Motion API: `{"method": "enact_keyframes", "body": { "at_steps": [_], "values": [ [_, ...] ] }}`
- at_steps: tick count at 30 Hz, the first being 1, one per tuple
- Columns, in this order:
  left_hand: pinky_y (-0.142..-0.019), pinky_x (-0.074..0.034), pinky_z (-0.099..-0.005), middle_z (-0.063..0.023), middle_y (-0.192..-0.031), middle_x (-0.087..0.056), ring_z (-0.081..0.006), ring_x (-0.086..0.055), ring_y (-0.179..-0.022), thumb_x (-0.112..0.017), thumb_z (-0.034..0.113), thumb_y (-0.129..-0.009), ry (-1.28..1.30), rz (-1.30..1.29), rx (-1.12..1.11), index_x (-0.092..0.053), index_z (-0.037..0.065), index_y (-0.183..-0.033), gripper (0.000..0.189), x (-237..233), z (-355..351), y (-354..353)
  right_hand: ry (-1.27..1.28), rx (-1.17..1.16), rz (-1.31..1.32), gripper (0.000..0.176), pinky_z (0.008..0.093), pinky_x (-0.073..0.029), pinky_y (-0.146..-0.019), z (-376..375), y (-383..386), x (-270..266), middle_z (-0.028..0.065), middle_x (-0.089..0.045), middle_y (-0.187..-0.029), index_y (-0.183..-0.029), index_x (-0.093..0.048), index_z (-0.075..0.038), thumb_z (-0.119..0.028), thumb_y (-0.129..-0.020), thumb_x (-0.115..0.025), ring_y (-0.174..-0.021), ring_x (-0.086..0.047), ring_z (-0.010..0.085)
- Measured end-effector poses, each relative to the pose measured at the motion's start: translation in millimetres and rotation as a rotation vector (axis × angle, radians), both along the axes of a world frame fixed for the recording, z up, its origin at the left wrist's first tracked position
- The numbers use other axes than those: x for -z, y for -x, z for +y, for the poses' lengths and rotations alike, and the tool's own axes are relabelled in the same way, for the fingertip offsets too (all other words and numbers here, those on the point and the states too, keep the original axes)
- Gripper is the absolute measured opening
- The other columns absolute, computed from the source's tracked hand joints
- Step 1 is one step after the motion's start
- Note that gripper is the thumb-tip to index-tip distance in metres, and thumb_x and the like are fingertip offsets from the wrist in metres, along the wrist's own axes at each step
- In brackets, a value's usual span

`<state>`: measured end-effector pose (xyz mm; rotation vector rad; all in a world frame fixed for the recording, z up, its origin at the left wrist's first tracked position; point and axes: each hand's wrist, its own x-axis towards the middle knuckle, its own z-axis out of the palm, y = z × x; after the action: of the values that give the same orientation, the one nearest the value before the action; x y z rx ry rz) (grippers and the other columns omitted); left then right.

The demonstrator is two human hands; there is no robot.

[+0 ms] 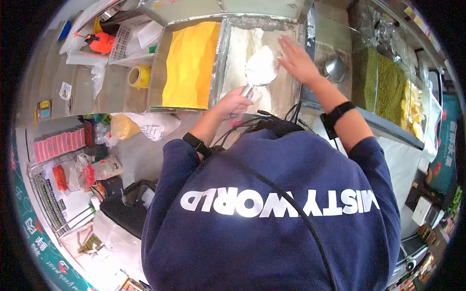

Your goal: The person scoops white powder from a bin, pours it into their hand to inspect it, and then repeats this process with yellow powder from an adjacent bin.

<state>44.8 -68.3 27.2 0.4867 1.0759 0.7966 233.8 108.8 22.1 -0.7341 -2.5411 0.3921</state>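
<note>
My left hand [235,103] is wrapped round the handle of a metal scoop [249,91]. White powder [262,65] lies heaped in its bowl. The scoop is over a bin [224,58] whose floor is covered with more of the same pale powder. My right hand [297,60] is beside the heap, palm down, fingers stretched out and holding nothing. Its fingertips come close to the right edge of the scoop. Both wrists wear black bands.
Yellow meal [190,63] fills the bin on the left. To the right lie another metal scoop [335,69] and a bin of green beans [388,77]. A roll of yellow tape [140,76], a white basket [121,43] and a red spray bottle [101,42] stand at the left.
</note>
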Motion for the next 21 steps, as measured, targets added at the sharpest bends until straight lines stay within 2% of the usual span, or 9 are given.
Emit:
{"method": "enact_keyframes", "body": {
  "at_steps": [4,5,11,17,21],
  "values": [
    [-0.032,-0.019,-0.0192,0.0044,-0.050,-0.033,-0.0031,-0.028,-0.036,-0.049,-0.002,-0.070,-0.054,0.016,-0.051,-0.039,0.008,-0.081,0.018,-7.2,9.8,-6.1,0.058,0.159,-0.067,0.062,0.0402,-0.022,-0.099,-5.5,53.0,1.4,0.0246,-0.028,-0.129,-0.121,-0.033,0.007,-0.043,-0.084,-0.035,-0.122,-0.026,0.0344],
    [-0.032,-0.019,-0.0197,0.0043,-0.050,-0.032,-0.0033,-0.028,-0.036,-0.050,-0.002,-0.070,-0.046,0.028,-0.084,-0.039,0.008,-0.080,0.018,-8.8,12.1,-8.7,0.150,0.173,-0.069,0.067,0.0403,-0.021,-0.100,-4.7,59.8,1.9,0.0259,-0.025,-0.131,-0.122,-0.031,0.009,-0.046,-0.083,-0.035,-0.123,-0.023,0.0352],
    [-0.031,-0.018,-0.0224,0.0035,-0.048,-0.033,-0.0061,-0.029,-0.034,-0.051,-0.001,-0.068,-0.006,0.028,-0.254,-0.038,0.009,-0.074,0.017,-24.5,17.6,-22.4,0.296,0.323,-0.047,0.072,0.0402,-0.017,-0.102,-15.0,88.7,-14.4,0.0243,-0.024,-0.132,-0.125,-0.028,0.008,-0.050,-0.083,-0.033,-0.125,-0.019,0.0333],
    [-0.030,-0.020,-0.0233,0.0030,-0.046,-0.033,-0.0070,-0.030,-0.033,-0.050,-0.002,-0.068,-0.024,0.028,-0.277,-0.036,0.008,-0.072,0.018,-19.4,17.1,-29.2,0.269,0.350,-0.070,0.072,0.0403,-0.016,-0.102,-15.9,101.5,-6.7,0.0230,-0.023,-0.133,-0.126,-0.026,0.007,-0.051,-0.083,-0.030,-0.126,-0.019,0.0317],
    [-0.030,-0.020,-0.0235,0.0026,-0.046,-0.033,-0.0070,-0.030,-0.033,-0.050,-0.002,-0.068,-0.036,0.016,-0.287,-0.036,0.008,-0.071,0.018,-16.9,16.2,-30.9,0.211,0.341,-0.106,0.068,0.0403,-0.019,-0.101,-20.0,102.8,-8.9,0.0260,-0.026,-0.130,-0.124,-0.028,0.009,-0.046,-0.085,-0.032,-0.123,-0.023,0.0356]
  ]
}}
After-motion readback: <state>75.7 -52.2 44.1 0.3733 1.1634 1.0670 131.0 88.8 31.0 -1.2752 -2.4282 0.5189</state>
